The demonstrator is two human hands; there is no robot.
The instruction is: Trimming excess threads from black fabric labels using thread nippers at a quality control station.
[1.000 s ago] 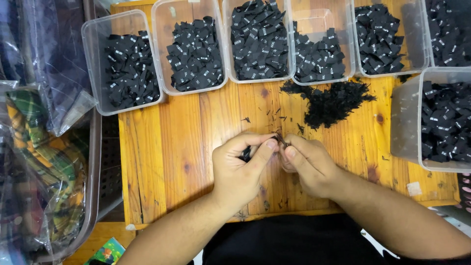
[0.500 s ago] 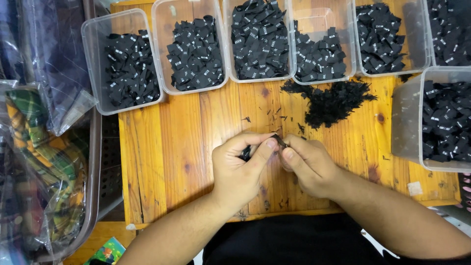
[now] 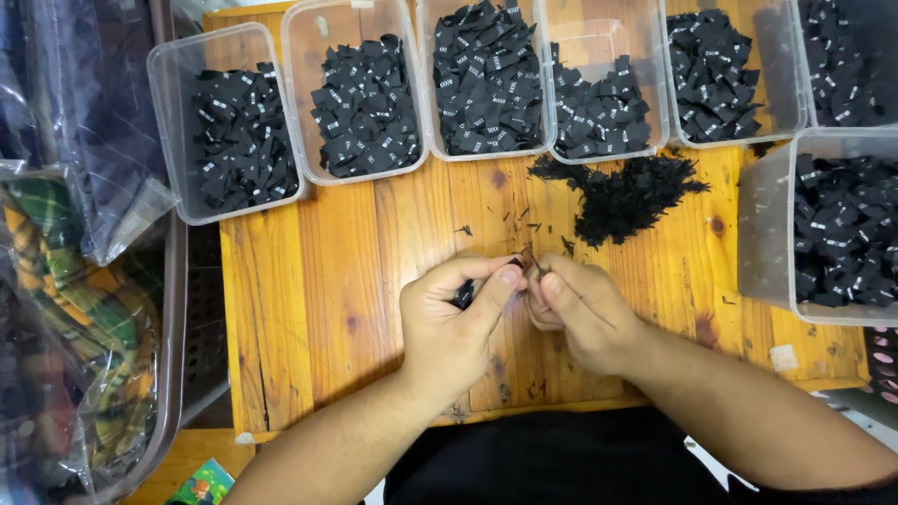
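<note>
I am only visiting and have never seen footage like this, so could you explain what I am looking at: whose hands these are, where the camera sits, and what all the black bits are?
There is no machine here. The camera is worn on a person's head and looks down, so the two bare hands are that person's own. The left hand and right hand meet over a wooden table, and together pinch a small black piece, mostly hidden by the fingers. Along the far edge stand clear plastic tubs filled with small black fabric tags with white marks. Another tub sits at the right. Between them lies a loose pile of black scraps. At the left are plastic bags of folded cloth.
</note>
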